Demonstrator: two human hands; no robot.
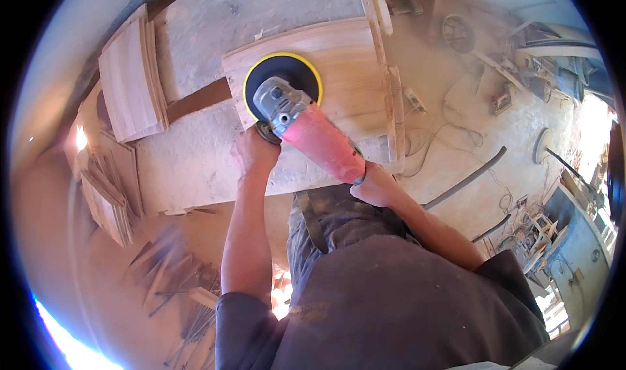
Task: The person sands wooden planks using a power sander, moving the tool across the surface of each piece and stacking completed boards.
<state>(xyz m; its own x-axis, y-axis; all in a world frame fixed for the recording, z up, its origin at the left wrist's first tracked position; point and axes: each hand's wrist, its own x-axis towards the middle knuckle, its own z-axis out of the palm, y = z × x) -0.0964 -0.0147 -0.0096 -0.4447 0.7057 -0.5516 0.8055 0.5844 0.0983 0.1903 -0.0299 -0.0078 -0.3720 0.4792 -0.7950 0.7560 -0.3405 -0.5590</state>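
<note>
A red disc sander with a grey metal head lies over a pale wooden panel on the workbench. Its round black pad with a yellow rim covers the panel's left part; whether it touches the wood or spins, I cannot tell. My left hand is closed round the dark side handle by the head. At the rear end of the red body, my right hand grips the sander. Parts of the fingers of both hands are hidden.
Thin wooden panels are stacked at the bench's left, beside a slot in the dusty top. More boards lean below left. A wooden strip edges the bench's right side. Cables and a dark curved strip lie on the floor.
</note>
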